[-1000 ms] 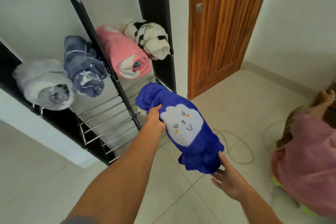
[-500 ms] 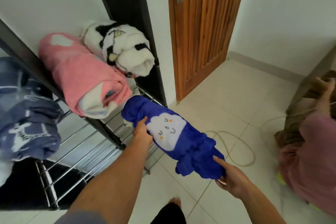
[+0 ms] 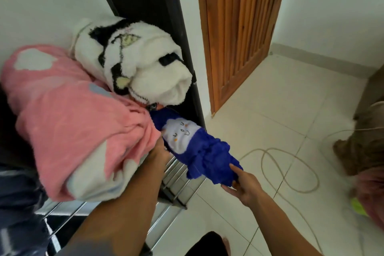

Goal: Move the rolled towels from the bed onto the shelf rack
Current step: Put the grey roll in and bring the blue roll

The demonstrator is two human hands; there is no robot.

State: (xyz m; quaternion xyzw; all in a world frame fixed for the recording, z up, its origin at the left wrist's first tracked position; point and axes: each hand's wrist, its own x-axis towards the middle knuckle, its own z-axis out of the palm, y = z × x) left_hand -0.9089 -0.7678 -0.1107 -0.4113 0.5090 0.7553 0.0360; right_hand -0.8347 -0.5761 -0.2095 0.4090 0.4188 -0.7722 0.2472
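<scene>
A rolled blue towel [image 3: 199,147] with a white cloud face lies half inside the lower tier of the wire shelf rack [image 3: 176,170]. Its far end is hidden under the upper shelf. My left hand [image 3: 159,151] grips it near the cloud patch, partly hidden behind the pink towel. My right hand [image 3: 242,183] holds the near end from below. On the upper shelf rest a rolled pink towel [image 3: 68,110] and a white and black towel [image 3: 135,58]. A dark blue patterned towel [image 3: 18,203] shows at the lower left.
The rack's black fabric side panel [image 3: 149,2] stands right of the towels. A wooden door [image 3: 241,27] is beyond it. A beige cable [image 3: 291,164] loops over the tiled floor. Another person in pink [image 3: 372,197] crouches at the right edge.
Both hands have pushed the blue towel forward, from the front of the rack into the lower shelf under the pink and white towels. The camera has moved closer to the rack.
</scene>
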